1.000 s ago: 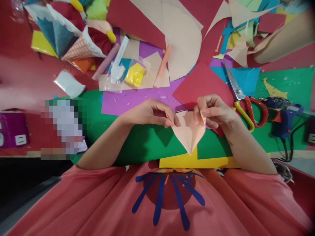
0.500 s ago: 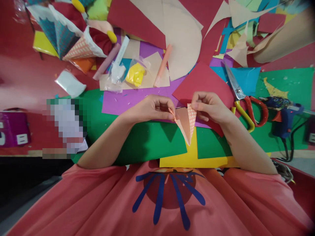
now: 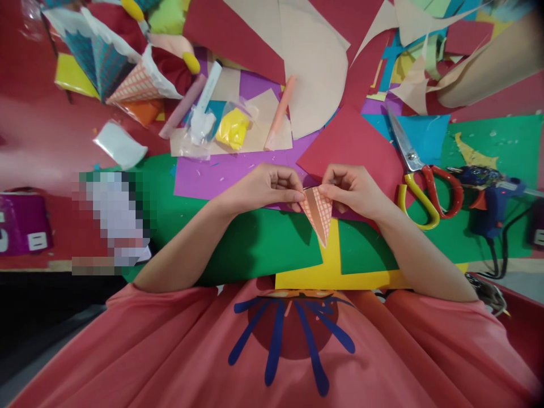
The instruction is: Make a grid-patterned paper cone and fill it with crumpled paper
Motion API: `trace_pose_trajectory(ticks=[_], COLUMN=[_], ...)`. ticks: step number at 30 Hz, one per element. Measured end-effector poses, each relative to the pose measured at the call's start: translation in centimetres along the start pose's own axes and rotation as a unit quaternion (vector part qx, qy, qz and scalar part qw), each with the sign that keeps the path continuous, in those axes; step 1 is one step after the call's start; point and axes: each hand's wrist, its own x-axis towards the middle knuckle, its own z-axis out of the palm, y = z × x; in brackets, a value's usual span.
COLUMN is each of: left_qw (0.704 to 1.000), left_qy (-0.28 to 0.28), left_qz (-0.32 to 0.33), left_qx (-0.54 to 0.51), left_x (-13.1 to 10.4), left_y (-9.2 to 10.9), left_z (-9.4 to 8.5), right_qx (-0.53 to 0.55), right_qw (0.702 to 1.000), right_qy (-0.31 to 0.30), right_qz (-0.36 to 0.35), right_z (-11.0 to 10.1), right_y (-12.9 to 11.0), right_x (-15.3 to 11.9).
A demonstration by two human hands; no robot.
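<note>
Between my hands is a small paper cone point(image 3: 325, 218) with an orange-and-white grid pattern and a plain tan inside, its tip pointing down towards me. My left hand point(image 3: 274, 187) pinches the cone's upper left edge between thumb and fingers. On the other side, my right hand point(image 3: 352, 187) grips the upper right edge the same way. The two patterned edges lean in towards each other, with a narrow strip of the tan inside showing between them. Beneath lie a green sheet point(image 3: 272, 243) and a yellow sheet point(image 3: 335, 279).
Scissors point(image 3: 411, 158) with red and yellow handles and a blue glue gun point(image 3: 495, 204) lie to the right. Finished-looking cones point(image 3: 136, 79) stand at the upper left, near bagged yellow clay point(image 3: 233, 129). A white packet point(image 3: 119, 144) and red paper point(image 3: 352, 141) lie further out.
Both patterned edges of the cone have folded inward, so less of the tan inside shows. My right hand has moved slightly left, nearer my left hand.
</note>
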Motion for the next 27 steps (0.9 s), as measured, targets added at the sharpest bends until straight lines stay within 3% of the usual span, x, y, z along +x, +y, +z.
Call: trace_pose_trajectory(ticks=[9, 27], left_qw=[0.998, 0.999], left_qy=[0.051, 0.041], left_qz=[-0.023, -0.022], left_qx=[0.015, 0.007], left_x=[0.20, 0.19], left_y=[0.01, -0.04], left_z=[0.43, 0.27], right_qx=[-0.032, -0.033], right_qw=[0.999, 0.999], right_qy=[0.032, 0.043], right_qz=[-0.008, -0.001], right_z=[0.44, 0.53], right_y=[0.30, 0.27], right_x=[-0.02, -0.03])
